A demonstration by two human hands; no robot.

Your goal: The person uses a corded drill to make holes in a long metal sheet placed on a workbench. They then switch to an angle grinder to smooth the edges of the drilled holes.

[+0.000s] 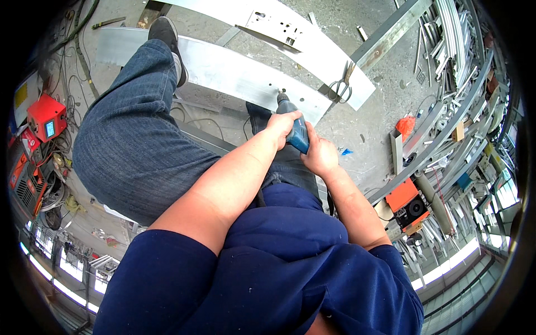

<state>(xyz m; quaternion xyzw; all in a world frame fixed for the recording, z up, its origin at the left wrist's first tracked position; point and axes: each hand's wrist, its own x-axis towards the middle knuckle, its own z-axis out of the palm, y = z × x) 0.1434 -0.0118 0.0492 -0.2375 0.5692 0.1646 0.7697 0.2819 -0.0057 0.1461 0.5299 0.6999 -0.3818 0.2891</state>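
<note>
My left hand (282, 128) is wrapped around the body of a blue power drill (298, 135), and my right hand (322, 153) grips its rear end. The drill's chuck points away from me, with its tip at the near metal strip (234, 70), beside some dark holes close to the strip's right end. Whether the bit touches the metal I cannot tell. Beyond lies a second long metal strip (329, 58) with several cut-outs. A pair of scissors (340, 90) rests near its right end, handles toward me.
My left shoe (163, 34) is on the near strip. A square metal beam (391, 36) supports the far strip at the right. Metal offcuts (446, 50) pile up on the right, near an orange bag (405, 127). A red machine (47, 118) and cables lie left.
</note>
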